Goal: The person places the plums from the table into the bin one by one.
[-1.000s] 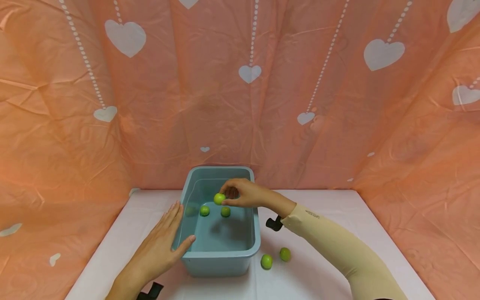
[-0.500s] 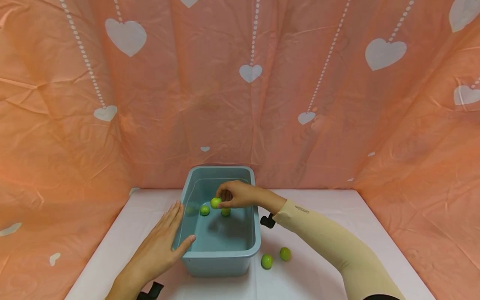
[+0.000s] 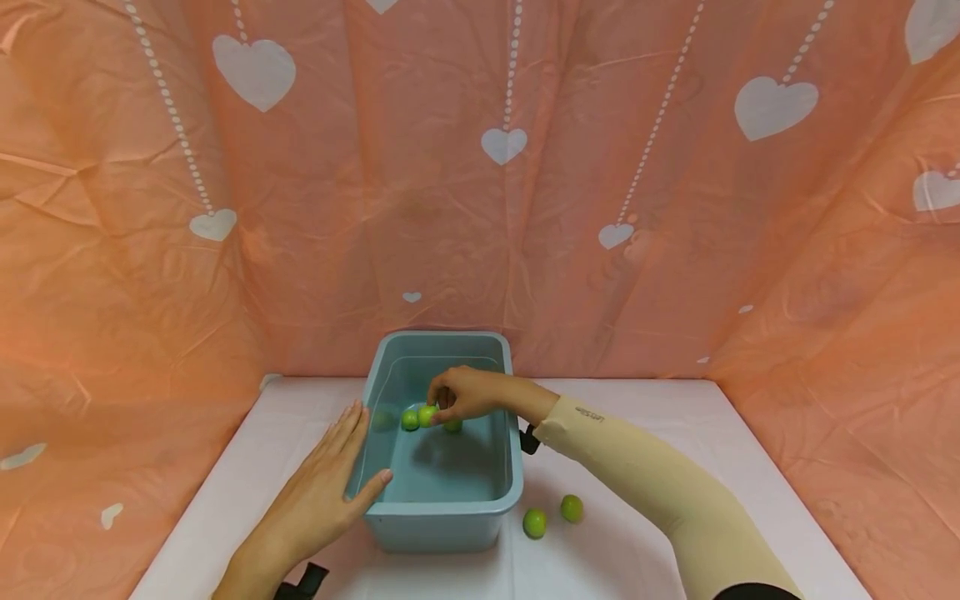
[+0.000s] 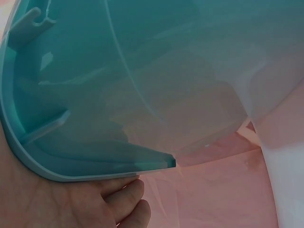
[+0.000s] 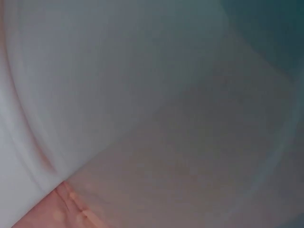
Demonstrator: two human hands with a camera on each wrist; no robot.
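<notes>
A grey-blue plastic bin (image 3: 438, 530) stands on the table, its long side running away from me. Reaching over its right rim, my right hand (image 3: 476, 393) pinches a green lime (image 3: 427, 416) between thumb and fingers, low inside the bin. Just left of that one lies a second lime (image 3: 409, 420); a third lime (image 3: 452, 426) is partly hidden under the hand. My left hand (image 3: 318, 483) rests along the left rim, fingers straight, thumb over the near corner. In the left wrist view, the left hand (image 4: 71, 204) lies against the outside of the bin's rim (image 4: 90, 178).
Two more limes, a nearer one (image 3: 535, 523) and a farther one (image 3: 572, 508), sit on the white table (image 3: 637, 550) right of the bin. An orange curtain (image 3: 420, 208) with white hearts closes off the back and sides. The right wrist view is mostly a blurred pale surface.
My right hand has moved left and lower into the bin with its lime, which is now close beside the left lime. The left hand has stayed in place.
</notes>
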